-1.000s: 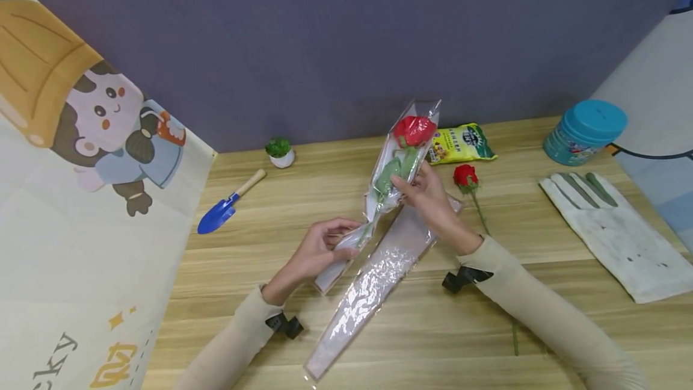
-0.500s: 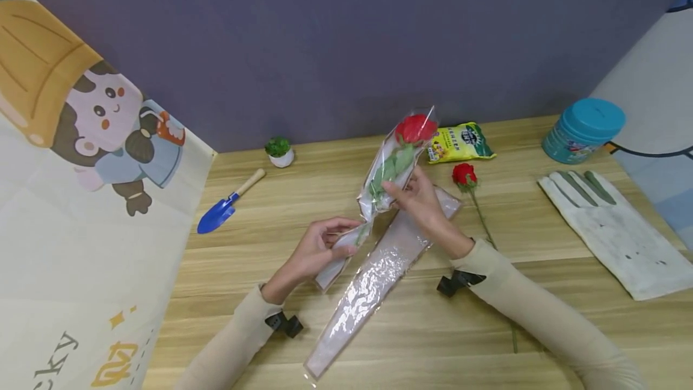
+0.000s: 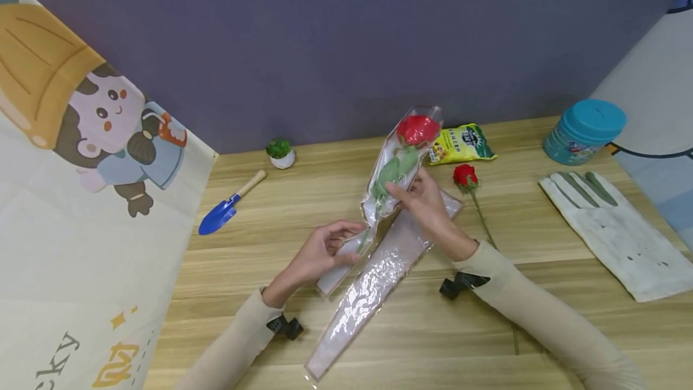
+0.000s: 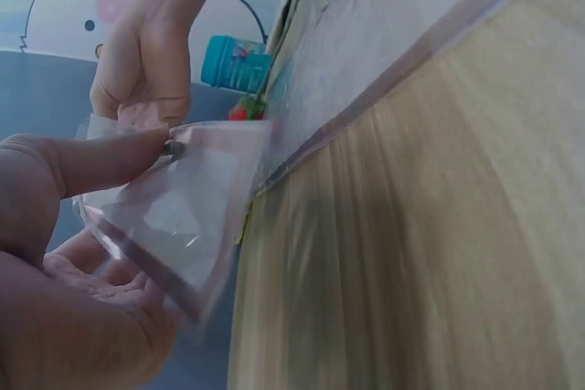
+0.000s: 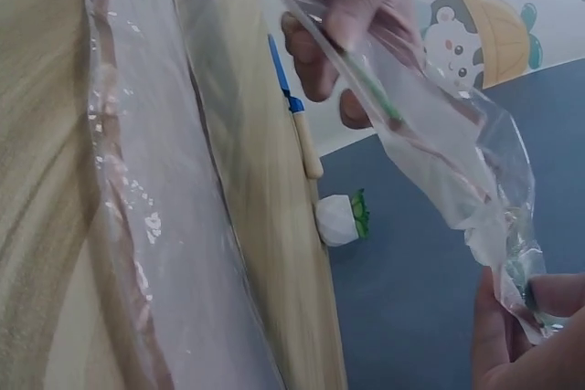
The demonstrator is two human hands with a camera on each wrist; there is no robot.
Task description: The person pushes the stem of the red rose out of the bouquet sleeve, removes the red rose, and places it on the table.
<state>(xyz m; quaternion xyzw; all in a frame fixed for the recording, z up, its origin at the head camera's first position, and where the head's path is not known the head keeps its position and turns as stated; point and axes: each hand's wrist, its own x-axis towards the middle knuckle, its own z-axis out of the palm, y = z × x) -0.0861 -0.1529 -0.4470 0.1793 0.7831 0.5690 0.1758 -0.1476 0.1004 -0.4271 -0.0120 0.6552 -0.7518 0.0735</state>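
Observation:
A red rose [image 3: 418, 131] with green leaves lies inside a clear, pink-edged flower sleeve [image 3: 332, 280], held at a slant above the table. My left hand [image 3: 320, 250] pinches the narrow lower end, thumb on one face and fingers behind, as the left wrist view shows. Higher up, my right hand [image 3: 428, 208] grips the sleeve by its right edge below the bloom, its thumb over the leaves. Between the hands the plastic is creased and bent, and a bit of green stem [image 5: 377, 90] shows through. Beneath lies a second, flat sleeve [image 3: 373, 284], partly covered by my right hand.
Right of the hands lies another red rose [image 3: 465, 176], its stem partly under my right forearm. Behind are a yellow packet [image 3: 460, 144] and a teal jar [image 3: 585, 131]; gloves [image 3: 617, 233] lie far right. A blue trowel [image 3: 218, 216] and small potted plant [image 3: 280, 153] are left.
My right hand has shifted slightly down and left along the sleeve, which creased more at its middle. The bloom has dipped a little. My left hand keeps its hold almost in place.

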